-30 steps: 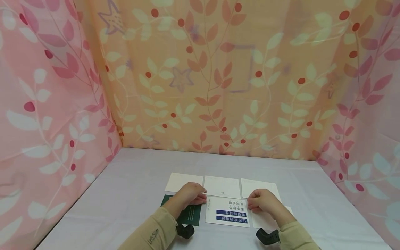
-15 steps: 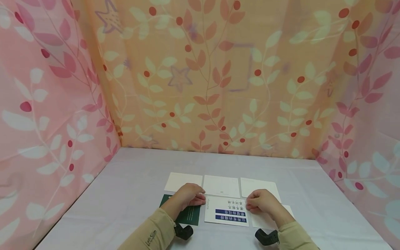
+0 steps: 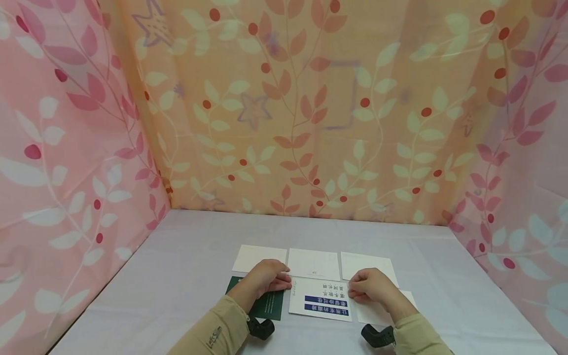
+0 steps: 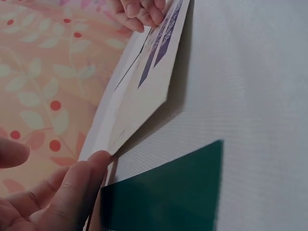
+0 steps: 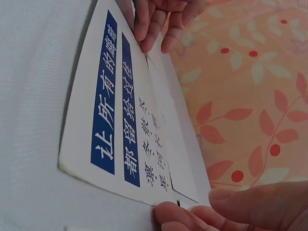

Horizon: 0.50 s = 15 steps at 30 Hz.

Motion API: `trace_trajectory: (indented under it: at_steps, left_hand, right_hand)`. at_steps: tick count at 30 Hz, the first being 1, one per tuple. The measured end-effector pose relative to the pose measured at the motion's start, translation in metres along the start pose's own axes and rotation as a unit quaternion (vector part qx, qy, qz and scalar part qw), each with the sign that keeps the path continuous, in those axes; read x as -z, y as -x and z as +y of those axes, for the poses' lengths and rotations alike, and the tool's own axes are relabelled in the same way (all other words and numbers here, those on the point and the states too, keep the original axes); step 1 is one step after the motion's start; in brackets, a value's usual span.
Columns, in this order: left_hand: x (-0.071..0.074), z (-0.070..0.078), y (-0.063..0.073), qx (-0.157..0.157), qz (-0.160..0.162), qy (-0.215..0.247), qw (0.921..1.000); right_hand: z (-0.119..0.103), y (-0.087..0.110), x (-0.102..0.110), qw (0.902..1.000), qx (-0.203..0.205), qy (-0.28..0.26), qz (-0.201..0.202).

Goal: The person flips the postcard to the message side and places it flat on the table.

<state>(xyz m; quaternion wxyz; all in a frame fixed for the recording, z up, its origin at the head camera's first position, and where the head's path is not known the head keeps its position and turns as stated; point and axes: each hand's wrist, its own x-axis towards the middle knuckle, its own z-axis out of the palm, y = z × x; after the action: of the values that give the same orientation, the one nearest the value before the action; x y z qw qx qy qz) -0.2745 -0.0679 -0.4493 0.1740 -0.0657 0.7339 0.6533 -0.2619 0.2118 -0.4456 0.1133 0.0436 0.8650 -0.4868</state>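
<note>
A white postcard [image 3: 317, 303] printed with Chinese characters and two dark blue bars lies in the middle of the near row. My left hand [image 3: 266, 280] has its fingertips right at the card's left edge, thumb apart from them. At the opposite edge are the fingertips of my right hand [image 3: 372, 288], the thumb raised apart from them in the right wrist view. Along its near side the postcard [image 4: 149, 96] casts a shadow on the cloth in the left wrist view. A dark green card [image 3: 271, 306] lies partly hidden under my left hand and forearm.
Three white cards form the far row: a left card [image 3: 257, 254], a middle card [image 3: 312, 261] and a right card [image 3: 370, 264]. Another white card [image 3: 370, 315] lies partly behind my right hand. Floral cloth walls [image 3: 253, 148] enclose the white-covered table [image 3: 199, 236].
The head view drifts very slightly. Both hands stay at the postcard's two side edges, and the cards keep their layout.
</note>
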Motion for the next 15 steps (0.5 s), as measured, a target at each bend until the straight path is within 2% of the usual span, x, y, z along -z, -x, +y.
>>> trace_trajectory:
  at_steps: [15]
  left_hand:
    - [0.0015,-0.0006,-0.0026,-0.018,-0.014,-0.02,0.9995]
  right_hand:
    - [0.0015,0.0,0.0002,1.0,-0.001,-0.004,0.002]
